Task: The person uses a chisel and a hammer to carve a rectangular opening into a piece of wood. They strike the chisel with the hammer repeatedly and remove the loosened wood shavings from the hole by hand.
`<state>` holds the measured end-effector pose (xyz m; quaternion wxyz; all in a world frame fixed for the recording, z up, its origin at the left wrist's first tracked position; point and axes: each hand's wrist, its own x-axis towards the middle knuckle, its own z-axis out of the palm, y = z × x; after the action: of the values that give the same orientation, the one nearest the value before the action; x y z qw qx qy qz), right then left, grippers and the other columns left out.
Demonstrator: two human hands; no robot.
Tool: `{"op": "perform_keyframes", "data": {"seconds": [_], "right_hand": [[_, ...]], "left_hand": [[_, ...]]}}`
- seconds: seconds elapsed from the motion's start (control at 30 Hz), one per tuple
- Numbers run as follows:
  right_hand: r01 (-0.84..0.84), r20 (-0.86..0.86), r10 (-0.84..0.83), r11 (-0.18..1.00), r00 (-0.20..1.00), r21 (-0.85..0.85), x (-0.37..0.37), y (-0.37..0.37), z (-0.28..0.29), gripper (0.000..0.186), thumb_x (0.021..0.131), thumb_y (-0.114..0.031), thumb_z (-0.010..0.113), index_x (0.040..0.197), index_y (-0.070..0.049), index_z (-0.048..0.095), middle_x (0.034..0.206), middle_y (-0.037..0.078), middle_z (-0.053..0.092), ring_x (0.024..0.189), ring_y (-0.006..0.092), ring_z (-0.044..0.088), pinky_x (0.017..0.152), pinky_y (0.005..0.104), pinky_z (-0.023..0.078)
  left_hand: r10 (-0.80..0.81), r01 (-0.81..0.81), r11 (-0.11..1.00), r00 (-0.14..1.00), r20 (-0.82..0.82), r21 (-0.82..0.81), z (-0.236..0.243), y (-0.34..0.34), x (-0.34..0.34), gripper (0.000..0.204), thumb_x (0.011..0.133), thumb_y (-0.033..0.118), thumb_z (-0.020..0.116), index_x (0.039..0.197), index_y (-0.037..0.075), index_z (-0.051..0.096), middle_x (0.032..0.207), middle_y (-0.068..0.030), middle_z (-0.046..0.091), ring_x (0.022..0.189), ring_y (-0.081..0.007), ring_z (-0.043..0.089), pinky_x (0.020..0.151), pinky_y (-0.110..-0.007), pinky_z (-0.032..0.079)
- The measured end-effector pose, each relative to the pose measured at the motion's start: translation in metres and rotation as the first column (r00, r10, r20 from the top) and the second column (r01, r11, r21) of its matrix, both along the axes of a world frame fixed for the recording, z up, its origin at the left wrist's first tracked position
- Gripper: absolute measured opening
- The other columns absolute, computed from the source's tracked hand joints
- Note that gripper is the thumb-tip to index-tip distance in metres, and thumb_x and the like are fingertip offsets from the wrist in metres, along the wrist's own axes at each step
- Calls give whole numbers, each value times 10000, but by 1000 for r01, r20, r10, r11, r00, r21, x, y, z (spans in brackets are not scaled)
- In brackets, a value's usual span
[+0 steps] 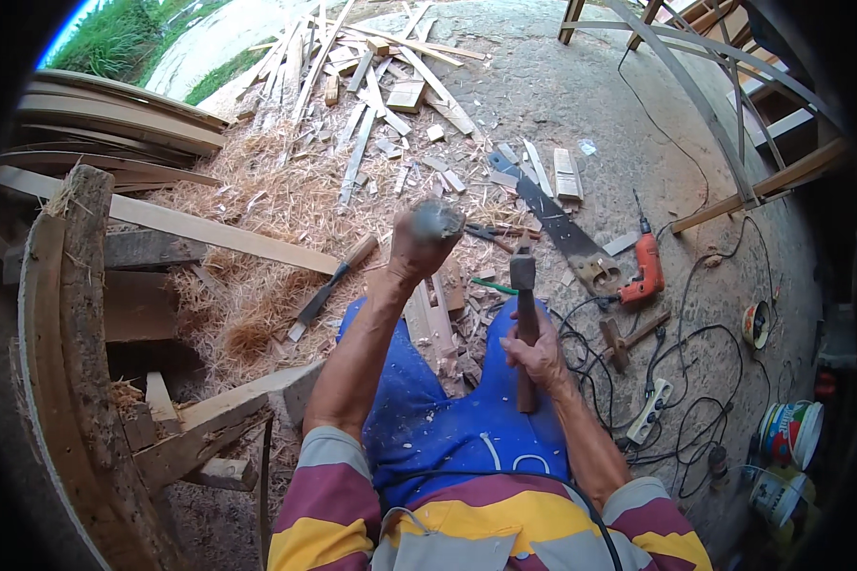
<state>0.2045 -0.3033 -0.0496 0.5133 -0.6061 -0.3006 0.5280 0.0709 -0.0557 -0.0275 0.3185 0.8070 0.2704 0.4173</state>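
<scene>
My left hand [419,249] is raised in front of me, closed around a grey rounded object [438,219] that is blurred, so I cannot tell what it is. My right hand [540,354] grips the wooden handle of a hammer [524,314], held upright over my blue-trousered lap, its dark head [522,269] pointing up. The two hands are apart, the hammer head a little right of and below the grey object. A chisel [328,290] with a wooden handle lies on the shavings to the left of my left hand.
A curved wooden beam [67,333] and planks stand at the left. Wood shavings [257,200] and offcuts cover the ground ahead. To the right lie a handsaw [562,224], an orange drill [646,271], a small mallet [628,338], a power strip [649,411], cables and buckets [790,433].
</scene>
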Motion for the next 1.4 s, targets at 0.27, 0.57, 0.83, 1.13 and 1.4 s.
{"op": "perform_keyframes", "data": {"seconds": [0.27,0.57,0.83,1.13,1.4], "right_hand": [[-251,757,-192,869,624,427,6,47,132,647,862,-130,693,1417,-25,379,1010,259,668,861,424,696,709,458,570],[-458,935,238,884,262,-97,0,78,115,565,852,-61,604,1383,-56,410,1011,276,657,897,453,674,757,528,546],[-132,562,-418,708,714,694,-12,78,244,459,931,-46,643,1348,-20,452,768,28,571,565,87,536,532,271,469],[-353,924,205,932,323,-84,-4,75,102,468,820,-97,646,1238,-57,441,903,292,662,871,500,653,737,573,520],[-142,657,113,990,745,-9,-10,17,85,509,850,-159,699,1308,-48,508,916,234,684,880,438,684,764,452,542]], "left_hand": [[42,-45,995,999,29,91,-14,2,-12,164,810,156,763,762,29,671,717,-114,688,638,-249,667,627,-363,528],[131,-53,879,982,-135,474,-42,-3,-24,183,840,139,711,1015,89,717,1010,-109,723,931,-290,690,805,-411,540],[129,-116,989,981,-143,95,-50,9,-20,114,813,106,742,796,28,661,743,-94,683,690,-205,665,652,-346,517],[85,-88,996,988,-132,-20,-21,-38,-24,231,816,166,754,1022,68,717,962,-133,735,874,-281,723,727,-361,564],[188,-188,981,982,3,-39,0,-22,-6,372,868,231,787,619,90,549,568,-46,570,452,-155,512,469,-334,413]]}}
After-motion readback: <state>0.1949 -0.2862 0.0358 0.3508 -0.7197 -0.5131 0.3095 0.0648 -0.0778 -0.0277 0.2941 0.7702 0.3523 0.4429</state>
